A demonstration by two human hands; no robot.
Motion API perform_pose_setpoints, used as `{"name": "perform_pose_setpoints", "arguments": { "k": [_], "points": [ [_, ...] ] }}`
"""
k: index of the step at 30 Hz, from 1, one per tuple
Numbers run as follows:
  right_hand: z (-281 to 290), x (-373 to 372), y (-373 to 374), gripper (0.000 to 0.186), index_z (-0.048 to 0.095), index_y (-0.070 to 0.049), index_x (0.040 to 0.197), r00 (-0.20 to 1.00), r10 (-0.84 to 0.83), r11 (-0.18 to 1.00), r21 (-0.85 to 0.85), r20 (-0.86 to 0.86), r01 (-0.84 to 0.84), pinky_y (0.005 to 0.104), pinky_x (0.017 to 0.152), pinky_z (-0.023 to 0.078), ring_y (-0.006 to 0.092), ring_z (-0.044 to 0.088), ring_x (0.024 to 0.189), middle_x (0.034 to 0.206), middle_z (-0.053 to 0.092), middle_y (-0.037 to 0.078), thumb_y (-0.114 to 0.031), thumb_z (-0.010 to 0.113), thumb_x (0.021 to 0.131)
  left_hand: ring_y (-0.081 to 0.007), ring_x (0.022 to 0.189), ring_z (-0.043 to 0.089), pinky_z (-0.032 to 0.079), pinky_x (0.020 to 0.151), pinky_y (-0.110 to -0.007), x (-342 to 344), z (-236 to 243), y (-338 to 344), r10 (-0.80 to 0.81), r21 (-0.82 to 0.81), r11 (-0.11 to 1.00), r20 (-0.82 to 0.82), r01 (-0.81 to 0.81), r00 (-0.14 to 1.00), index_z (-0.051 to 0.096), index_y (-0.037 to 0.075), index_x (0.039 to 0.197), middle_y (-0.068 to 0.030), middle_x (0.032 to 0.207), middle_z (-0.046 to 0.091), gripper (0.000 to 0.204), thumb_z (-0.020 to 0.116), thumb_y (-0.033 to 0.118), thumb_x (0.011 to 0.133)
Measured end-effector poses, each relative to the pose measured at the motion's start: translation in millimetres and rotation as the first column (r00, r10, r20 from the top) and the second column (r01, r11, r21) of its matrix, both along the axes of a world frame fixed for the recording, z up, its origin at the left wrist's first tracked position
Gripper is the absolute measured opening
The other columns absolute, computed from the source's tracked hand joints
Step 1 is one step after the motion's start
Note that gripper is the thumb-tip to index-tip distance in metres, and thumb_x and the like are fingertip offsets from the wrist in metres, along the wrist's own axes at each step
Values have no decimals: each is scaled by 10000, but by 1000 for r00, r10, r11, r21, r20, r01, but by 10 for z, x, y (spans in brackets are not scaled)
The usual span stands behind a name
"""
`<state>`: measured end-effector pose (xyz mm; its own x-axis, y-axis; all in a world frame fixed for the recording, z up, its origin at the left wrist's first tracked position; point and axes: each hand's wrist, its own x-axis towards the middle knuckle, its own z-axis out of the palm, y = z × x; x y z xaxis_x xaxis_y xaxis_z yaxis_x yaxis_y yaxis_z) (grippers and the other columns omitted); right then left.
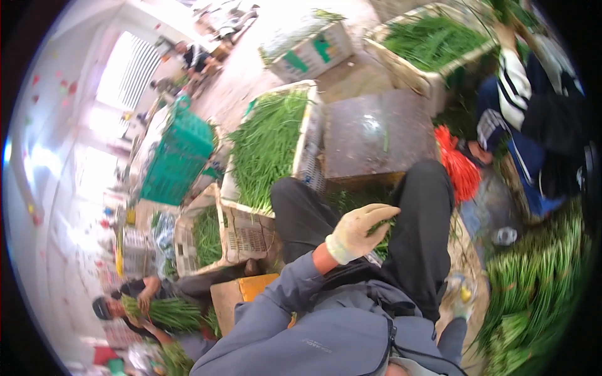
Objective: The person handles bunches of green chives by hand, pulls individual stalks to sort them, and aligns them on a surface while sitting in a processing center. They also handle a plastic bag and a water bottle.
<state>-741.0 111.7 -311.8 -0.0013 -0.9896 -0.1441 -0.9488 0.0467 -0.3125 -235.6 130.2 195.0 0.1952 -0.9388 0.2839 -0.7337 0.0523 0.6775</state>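
Observation:
My left hand (357, 233), in a pale cream glove, is over my lap between my knees. Its fingers stretch to the right, apart from the thumb, and dark green leaf bits show in the gap. I see nothing plainly held in it. My right hand (461, 304), in a light glove with a yellow patch, is low beside my right thigh, next to a large pile of long green stalks (533, 285). The fingers of that hand are blurred and too small to make out. A low dark-topped table (376, 135) stands just beyond my knees.
White crates of greens (266, 150) stand ahead, with another crate (436, 44) at the far right. A green basket (179, 156) is on the left. Red plastic strips (456, 166) hang beside my right knee. Co-workers sit at right and lower left, the latter holding stalks (166, 313).

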Motion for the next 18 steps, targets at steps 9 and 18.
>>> {"name": "perform_pose_setpoints", "arguments": {
  "k": [9,18],
  "points": [
    [962,-17,-565,503,591,-44,1236,994,103,919,379,39,-110,479,815,528,382,670,961,1089,682,221,-327,708,836,-141,997,645,538,868,-278,1669,-560,1867,741,-186,481,-437,-857,510,614,-5,1257,-87,1113,689,357,635,-48,903],
    [3812,2497,-1974,172,664,22,947,925,300,923,-316,233,-219,424,770,519,360,659,851,938,679,234,-142,633,904,-208,985,685,536,885,-335,3553,-1131,1396,845,42,533,-74,-845,529,566,19,1314,-136,1100,703,506,707,135,842]
  ]
}}
